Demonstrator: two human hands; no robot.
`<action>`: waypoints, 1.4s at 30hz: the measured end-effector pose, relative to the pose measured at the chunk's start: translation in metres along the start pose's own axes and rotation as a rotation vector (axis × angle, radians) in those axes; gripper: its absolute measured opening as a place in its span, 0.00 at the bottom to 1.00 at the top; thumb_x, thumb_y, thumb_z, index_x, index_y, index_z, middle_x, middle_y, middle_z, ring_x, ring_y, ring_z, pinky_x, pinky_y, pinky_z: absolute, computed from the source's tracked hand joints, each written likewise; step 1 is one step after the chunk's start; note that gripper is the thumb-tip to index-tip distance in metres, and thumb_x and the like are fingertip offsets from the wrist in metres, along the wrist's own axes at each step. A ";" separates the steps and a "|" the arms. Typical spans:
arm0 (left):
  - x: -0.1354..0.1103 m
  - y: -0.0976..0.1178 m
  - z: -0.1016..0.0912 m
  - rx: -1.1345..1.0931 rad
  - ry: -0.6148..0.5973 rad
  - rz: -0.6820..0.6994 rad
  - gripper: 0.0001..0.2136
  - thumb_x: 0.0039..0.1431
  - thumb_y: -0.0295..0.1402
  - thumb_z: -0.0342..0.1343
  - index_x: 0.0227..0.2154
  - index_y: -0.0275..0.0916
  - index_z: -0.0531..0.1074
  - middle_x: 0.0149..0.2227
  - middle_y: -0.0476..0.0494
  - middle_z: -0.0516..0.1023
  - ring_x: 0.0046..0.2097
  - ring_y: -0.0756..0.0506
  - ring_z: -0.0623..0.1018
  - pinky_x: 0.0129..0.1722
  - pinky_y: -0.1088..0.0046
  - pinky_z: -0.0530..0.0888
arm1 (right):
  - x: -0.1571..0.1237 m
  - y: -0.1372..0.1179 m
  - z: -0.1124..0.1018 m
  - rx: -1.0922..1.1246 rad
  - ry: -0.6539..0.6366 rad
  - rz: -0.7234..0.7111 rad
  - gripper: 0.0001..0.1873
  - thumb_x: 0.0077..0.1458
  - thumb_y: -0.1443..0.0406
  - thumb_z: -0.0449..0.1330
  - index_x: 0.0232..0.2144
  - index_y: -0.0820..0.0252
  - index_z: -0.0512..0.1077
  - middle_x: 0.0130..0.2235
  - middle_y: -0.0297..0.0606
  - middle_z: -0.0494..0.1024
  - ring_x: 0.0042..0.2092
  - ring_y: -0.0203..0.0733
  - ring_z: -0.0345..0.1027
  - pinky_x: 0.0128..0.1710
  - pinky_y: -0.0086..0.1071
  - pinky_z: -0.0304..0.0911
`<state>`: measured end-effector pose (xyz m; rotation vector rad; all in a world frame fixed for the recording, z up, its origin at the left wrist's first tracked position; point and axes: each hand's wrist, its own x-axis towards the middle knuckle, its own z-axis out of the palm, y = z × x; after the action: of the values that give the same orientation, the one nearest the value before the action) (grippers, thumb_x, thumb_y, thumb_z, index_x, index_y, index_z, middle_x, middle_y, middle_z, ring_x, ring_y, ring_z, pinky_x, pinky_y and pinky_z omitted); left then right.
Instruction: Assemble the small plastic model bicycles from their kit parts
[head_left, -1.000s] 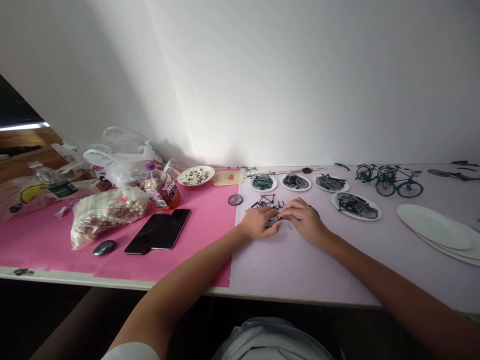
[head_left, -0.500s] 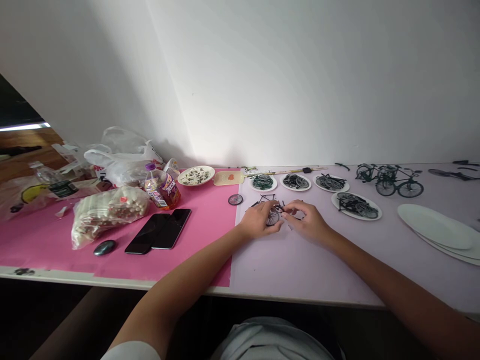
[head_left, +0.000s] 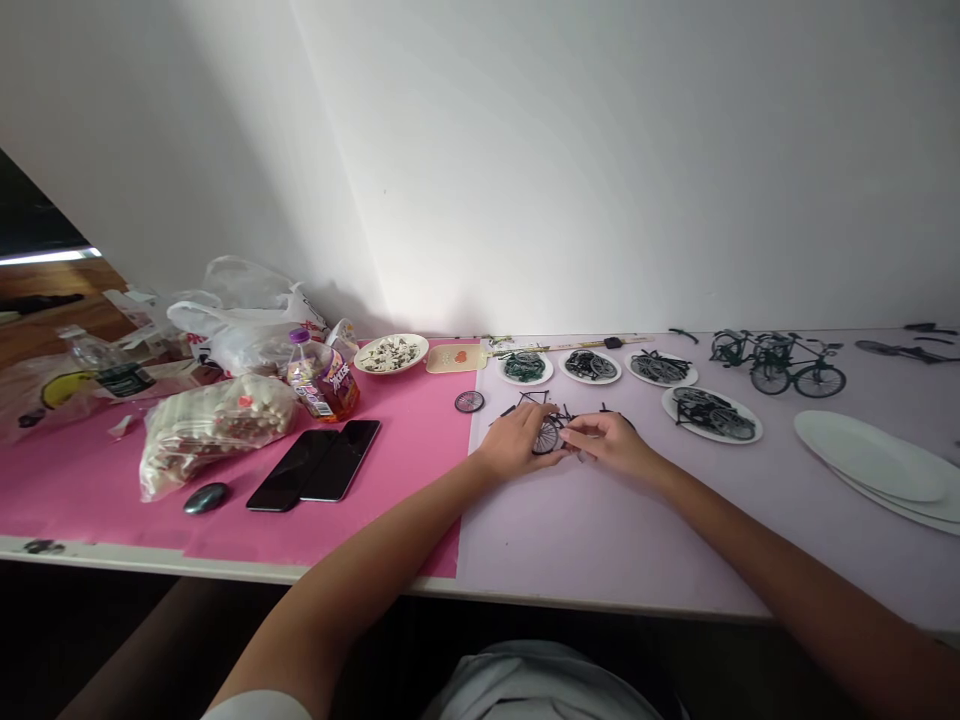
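Observation:
My left hand (head_left: 521, 438) is closed around one side of a small dark model bicycle (head_left: 548, 436), whose spoked wheel shows between thumb and fingers. Close beside it on the right, my right hand (head_left: 606, 440) pinches at the model with thumb and fingertips. Whatever small part lies in that pinch is too tiny to make out. Thin dark frame pieces stick out above both hands. A loose spoked wheel (head_left: 469, 401) lies flat to the left of my left hand, on the pink sheet.
Plates of dark bicycle parts (head_left: 716, 414) stand behind and to the right. Finished-looking model bicycles (head_left: 799, 368) stand at the back right, near stacked white plates (head_left: 870, 455). Leftward are two phones (head_left: 315, 465), a drink bottle (head_left: 324, 385), a bag of white sticks (head_left: 217, 425) and a dark mouse-shaped object (head_left: 206, 498).
My right hand's fingers have closed in lower and nearer the left hand at the model bicycle. The left hand keeps nearly the same place; its thumb has shifted slightly.

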<state>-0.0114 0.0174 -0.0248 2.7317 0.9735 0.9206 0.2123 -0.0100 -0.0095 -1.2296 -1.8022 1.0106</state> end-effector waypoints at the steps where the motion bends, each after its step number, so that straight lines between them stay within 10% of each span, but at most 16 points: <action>1: 0.000 0.000 0.000 0.010 0.003 0.005 0.29 0.65 0.55 0.56 0.60 0.41 0.62 0.55 0.33 0.76 0.58 0.35 0.77 0.51 0.58 0.78 | 0.000 0.000 0.000 -0.002 -0.007 -0.008 0.23 0.57 0.46 0.64 0.31 0.60 0.80 0.24 0.32 0.71 0.27 0.37 0.61 0.28 0.31 0.56; 42: 0.000 -0.002 0.004 0.115 0.043 0.155 0.27 0.69 0.49 0.54 0.63 0.39 0.59 0.56 0.33 0.77 0.58 0.38 0.78 0.52 0.60 0.79 | 0.003 0.009 0.003 -0.042 -0.105 -0.050 0.23 0.62 0.45 0.59 0.32 0.59 0.74 0.26 0.33 0.71 0.29 0.39 0.65 0.30 0.33 0.59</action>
<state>-0.0101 0.0189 -0.0287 2.9310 0.8562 0.9801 0.2122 -0.0059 -0.0190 -1.1699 -1.9340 1.0304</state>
